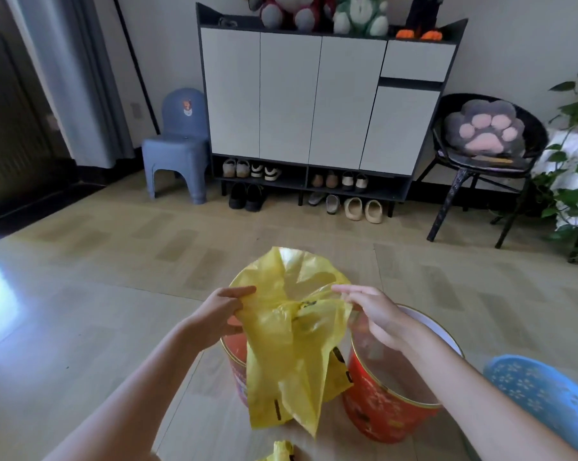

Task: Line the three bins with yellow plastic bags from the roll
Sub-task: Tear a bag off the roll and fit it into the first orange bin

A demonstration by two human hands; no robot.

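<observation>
Head view: the left hand is raised over the floor, thumb and fingers pinched together on the left edge of a yellow bag. The right hand mirrors it, fingertips clamped on the bag's right edge, palm turned down. Between the two hands the bag's mouth is stretched partly apart; the rest hangs crumpled and loose below them.

Behind the hanging bag stands a red bin of which only the left wall and part of the rim show. Beyond the hands a yellow-lined rim is visible; whether it belongs to that same bin or to a separate one cannot be told. To the right a second red bin stands on the floor unlined, its rim partly crossed by the right forearm. At the bottom edge a scrap of yellow plastic is cut off by the frame; whether it is the roll cannot be told. A blue perforated object sits at the lower right, also cut off.

Along the far wall, left to right: a blue plastic chair, a white-doored shoe cabinet with shoes beneath, a black chair bearing a paw cushion, and a leafy plant
</observation>
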